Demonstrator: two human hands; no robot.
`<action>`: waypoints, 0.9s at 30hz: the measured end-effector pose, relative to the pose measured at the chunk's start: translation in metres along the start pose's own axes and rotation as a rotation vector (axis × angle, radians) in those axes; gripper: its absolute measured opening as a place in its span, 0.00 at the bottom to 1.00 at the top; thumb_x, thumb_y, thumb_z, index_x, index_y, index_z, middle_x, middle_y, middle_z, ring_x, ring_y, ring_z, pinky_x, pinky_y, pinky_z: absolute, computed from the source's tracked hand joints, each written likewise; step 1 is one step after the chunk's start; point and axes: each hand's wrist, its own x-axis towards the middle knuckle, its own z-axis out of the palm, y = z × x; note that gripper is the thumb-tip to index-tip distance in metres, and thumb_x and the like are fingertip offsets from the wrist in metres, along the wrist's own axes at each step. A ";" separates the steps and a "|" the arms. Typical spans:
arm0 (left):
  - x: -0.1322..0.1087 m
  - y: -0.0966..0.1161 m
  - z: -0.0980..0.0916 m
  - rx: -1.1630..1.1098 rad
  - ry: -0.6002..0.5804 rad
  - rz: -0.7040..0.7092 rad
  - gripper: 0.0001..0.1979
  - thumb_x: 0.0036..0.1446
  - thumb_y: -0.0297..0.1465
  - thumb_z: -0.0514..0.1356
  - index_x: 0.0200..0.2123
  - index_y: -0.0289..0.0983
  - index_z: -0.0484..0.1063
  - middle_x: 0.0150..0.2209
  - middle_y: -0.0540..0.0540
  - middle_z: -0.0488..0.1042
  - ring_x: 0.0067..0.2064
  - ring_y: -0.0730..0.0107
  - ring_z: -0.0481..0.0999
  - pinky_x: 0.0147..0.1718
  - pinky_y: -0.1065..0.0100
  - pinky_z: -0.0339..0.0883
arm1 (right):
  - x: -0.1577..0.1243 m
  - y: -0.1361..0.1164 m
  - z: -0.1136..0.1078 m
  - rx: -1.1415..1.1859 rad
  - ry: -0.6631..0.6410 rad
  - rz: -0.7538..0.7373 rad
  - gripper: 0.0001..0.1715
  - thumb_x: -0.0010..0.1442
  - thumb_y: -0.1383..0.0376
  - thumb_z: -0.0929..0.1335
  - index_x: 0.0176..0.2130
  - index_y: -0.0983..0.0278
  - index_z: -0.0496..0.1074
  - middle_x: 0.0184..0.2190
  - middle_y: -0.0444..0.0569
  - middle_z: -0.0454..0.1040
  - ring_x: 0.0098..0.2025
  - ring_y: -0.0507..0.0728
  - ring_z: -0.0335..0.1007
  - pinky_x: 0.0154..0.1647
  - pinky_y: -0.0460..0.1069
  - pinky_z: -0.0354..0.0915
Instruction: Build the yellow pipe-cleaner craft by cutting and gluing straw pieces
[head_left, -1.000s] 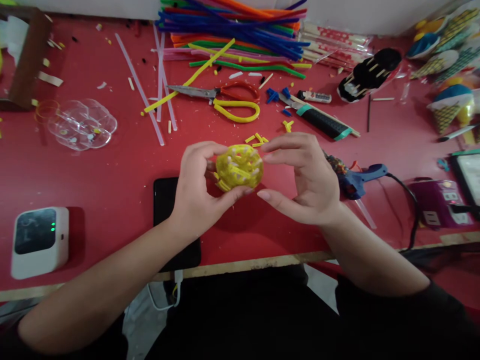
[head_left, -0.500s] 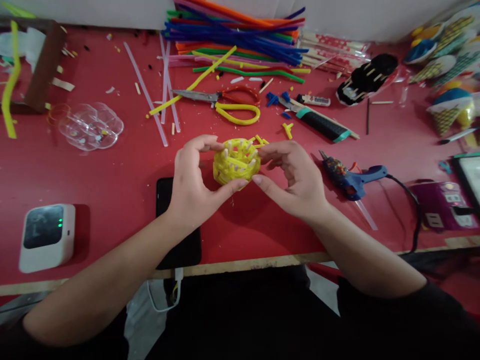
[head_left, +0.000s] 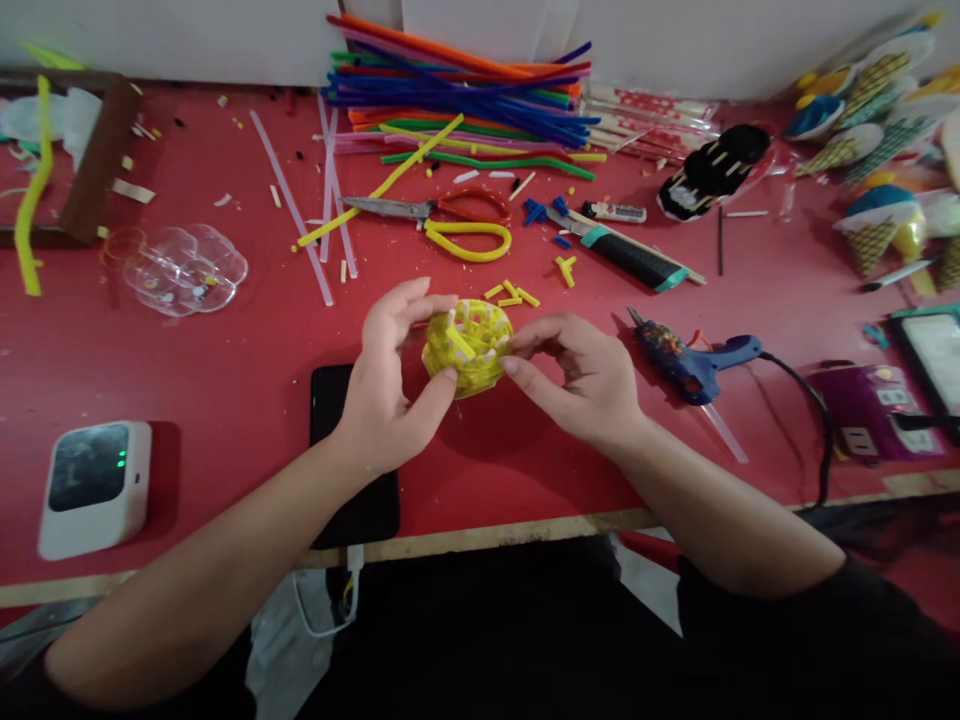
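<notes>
A small round yellow basket (head_left: 466, 375), wrapped in what looks like pipe cleaner with pale stick ends poking up around its rim, is held just above the red table. My left hand (head_left: 401, 375) grips it from the left, thumb on the near side and fingers round the far side. At the basket's right rim, my right hand (head_left: 574, 375) has thumb and forefinger pinched together, touching the edge; whether a small piece is between them is hidden. Short yellow pieces (head_left: 511, 293) lie on the table just beyond the basket.
Beyond the hands lie scissors (head_left: 450, 222), a utility knife (head_left: 634, 255) and a pile of coloured pipe cleaners (head_left: 465, 95). To the right rests a blue glue gun (head_left: 690, 360) with its black cord. A phone (head_left: 360, 500) lies under my left wrist; a white device (head_left: 94, 490) stands further left.
The basket has tilted and turned slightly in my left hand, whose thumb has drawn back leftward. My right fingers have closed in on its right rim. The camera view has shifted a little.
</notes>
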 end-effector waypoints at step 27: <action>0.007 0.015 0.003 -0.018 -0.035 0.032 0.25 0.61 0.27 0.67 0.58 0.45 0.63 0.56 0.38 0.75 0.58 0.50 0.81 0.52 0.48 0.86 | -0.002 -0.011 0.002 -0.171 -0.047 -0.335 0.11 0.66 0.72 0.72 0.45 0.55 0.78 0.31 0.40 0.83 0.29 0.50 0.79 0.30 0.45 0.77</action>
